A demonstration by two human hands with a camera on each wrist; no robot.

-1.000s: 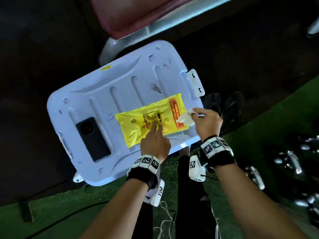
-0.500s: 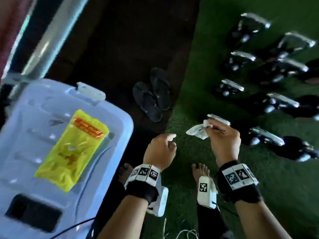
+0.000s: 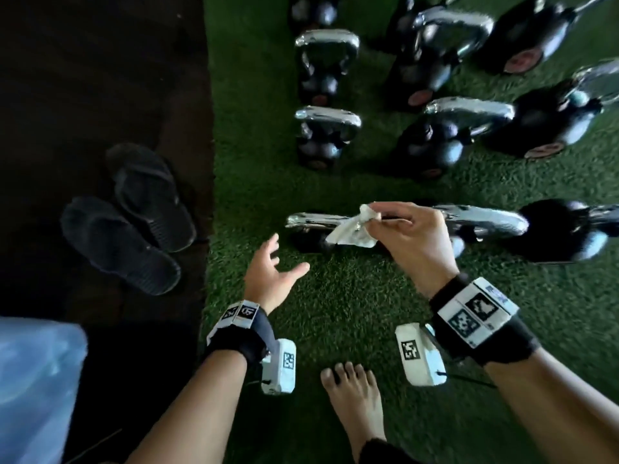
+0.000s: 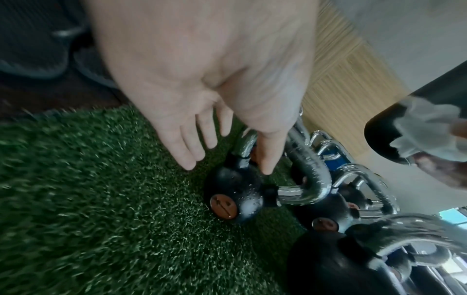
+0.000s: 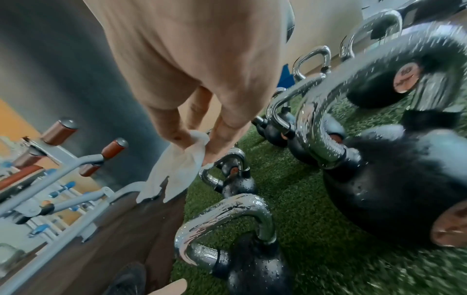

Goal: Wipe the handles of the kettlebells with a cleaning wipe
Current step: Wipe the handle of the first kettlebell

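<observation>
Several black kettlebells with chrome handles stand in rows on green turf. The nearest small kettlebell (image 3: 310,241) has its chrome handle (image 3: 313,220) just ahead of my hands. My right hand (image 3: 410,234) pinches a crumpled white wipe (image 3: 351,232) between thumb and fingertips, hanging over that handle; the same wipe (image 5: 177,169) dangles in the right wrist view. My left hand (image 3: 273,276) is open with spread fingers, hovering near the kettlebell (image 4: 233,194) without touching it. A larger kettlebell's handle (image 3: 485,222) lies to the right, partly hidden by my right hand.
A pair of black flip-flops (image 3: 134,216) lies on the dark floor left of the turf edge. A pale blue plastic lid (image 3: 33,380) shows at lower left. My bare foot (image 3: 358,403) stands on the turf. A weight rack (image 5: 50,179) stands beyond.
The view has swung right from the blue lid and yellow wipe pack to the kettlebells. My right hand carried the wipe over the nearest handle. My left hand uncurled and spread open.
</observation>
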